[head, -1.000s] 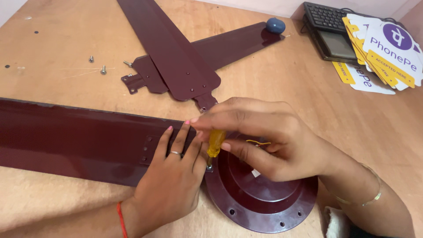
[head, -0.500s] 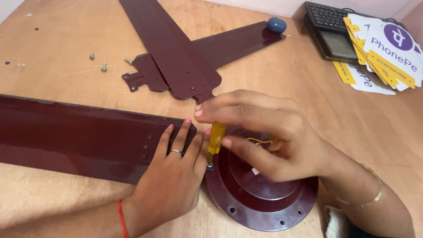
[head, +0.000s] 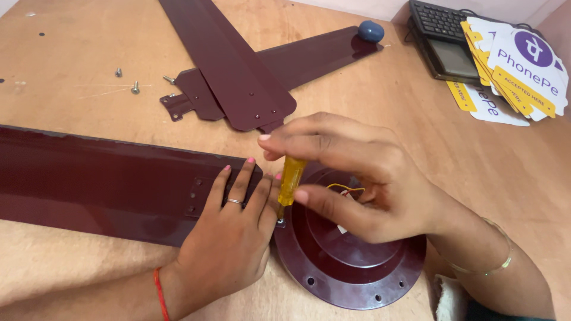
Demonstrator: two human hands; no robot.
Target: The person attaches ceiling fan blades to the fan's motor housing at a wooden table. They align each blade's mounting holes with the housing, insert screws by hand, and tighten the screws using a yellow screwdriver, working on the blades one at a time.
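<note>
fingers (head: 333,205) of r hand (head: 363,178) round yellow screwdriver (head: 290,181), l hand (head: 229,244) flat on fan blade (head: 95,181)

A brown wooden table (head: 416,119) carries maroon fan blades (head: 95,178), a round motor housing (head: 351,261), loose screws (head: 135,89), and a keyboard (head: 437,18).

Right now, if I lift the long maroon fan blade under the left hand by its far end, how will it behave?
The fan blade is long, thin and flat, so it would probably flex and sag a little. Its glossy finish looks slippery. The left hand presses its inner end by the round motor housing, where the right hand holds a yellow screwdriver, so that end may resist lifting.
</note>
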